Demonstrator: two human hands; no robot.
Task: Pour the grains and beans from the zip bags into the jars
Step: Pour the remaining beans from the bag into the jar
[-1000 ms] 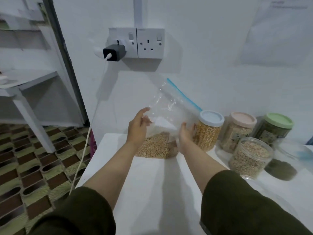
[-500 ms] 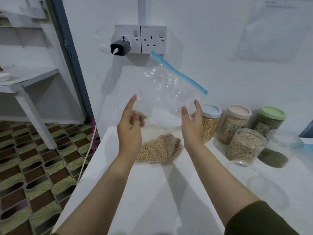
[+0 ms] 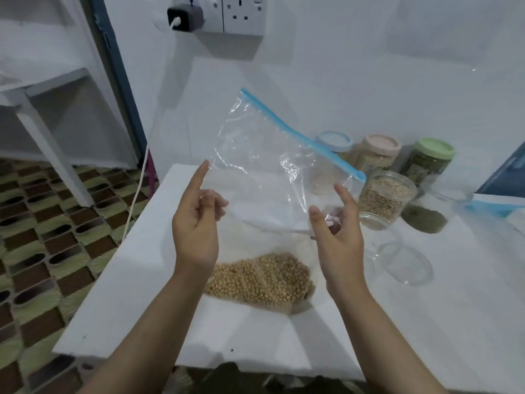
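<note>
Here the clear zip bag (image 3: 264,172) stood on the white table (image 3: 426,322), beans (image 3: 258,280) settled at its bottom. The left hand (image 3: 196,223) and right hand (image 3: 338,231) flanked it, loosely spread, gripping nothing clearly. Opening the blue zip strip (image 3: 301,136) fully before tilting toward the empty jar (image 3: 403,263) would limit spills.

The clear zip bag (image 3: 264,166) veils the blue-lidded jar (image 3: 334,143) and the right hand's fingertips (image 3: 331,220), so that hand's grip is unclear, while the frame's top edge crops the wall socket (image 3: 244,12) and the right edge cuts a blue object (image 3: 508,172).
</note>
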